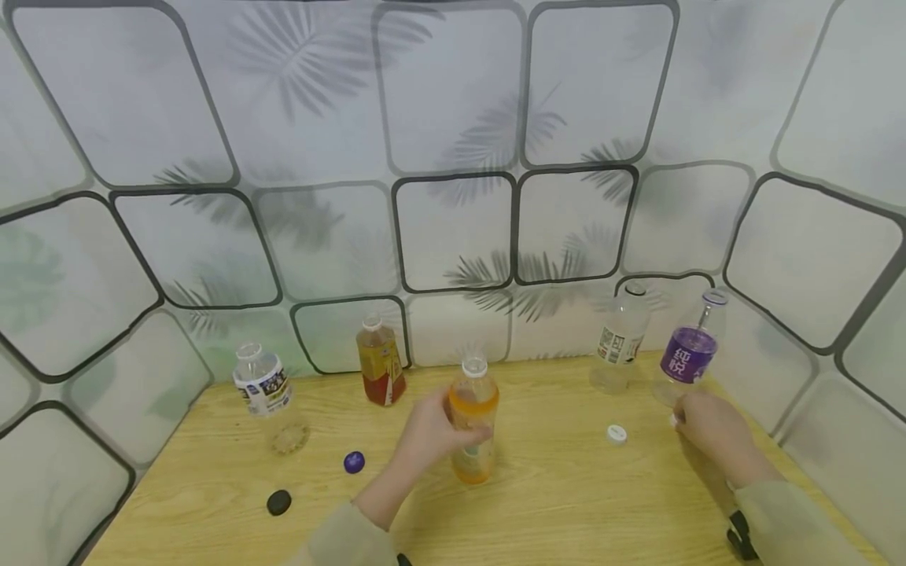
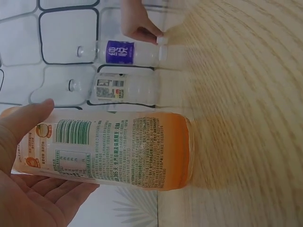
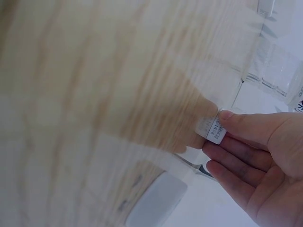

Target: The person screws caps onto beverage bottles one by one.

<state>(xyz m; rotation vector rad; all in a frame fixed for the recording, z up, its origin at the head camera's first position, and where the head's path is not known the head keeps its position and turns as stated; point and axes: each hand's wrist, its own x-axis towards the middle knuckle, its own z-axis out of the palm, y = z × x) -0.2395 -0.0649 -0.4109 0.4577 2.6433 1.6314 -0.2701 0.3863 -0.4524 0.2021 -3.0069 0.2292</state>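
Observation:
My left hand point(image 1: 435, 428) holds an orange-labelled plastic bottle point(image 1: 473, 436) near the middle of the table. In the left wrist view the thumb lies across one side of this bottle point(image 2: 118, 146), with the other fingers behind it. The bottle is upright, and its neck shows no coloured cap. At the right, my right hand point(image 1: 711, 432) pinches a white bottle cap point(image 3: 216, 130) between thumb and fingertips, low at the tabletop. Just behind that hand stands a clear bottle with a purple label point(image 1: 688, 355). A second white cap point(image 1: 616, 434) lies on the table between the hands.
A clear bottle with a white label point(image 1: 620, 342) stands beside the purple-labelled one. Toward the left are a yellow-and-red labelled bottle point(image 1: 380, 365) and another clear bottle point(image 1: 265, 389). A purple cap point(image 1: 354, 461) and a black cap point(image 1: 279, 502) lie in front. Patterned walls point(image 1: 453, 236) enclose the table.

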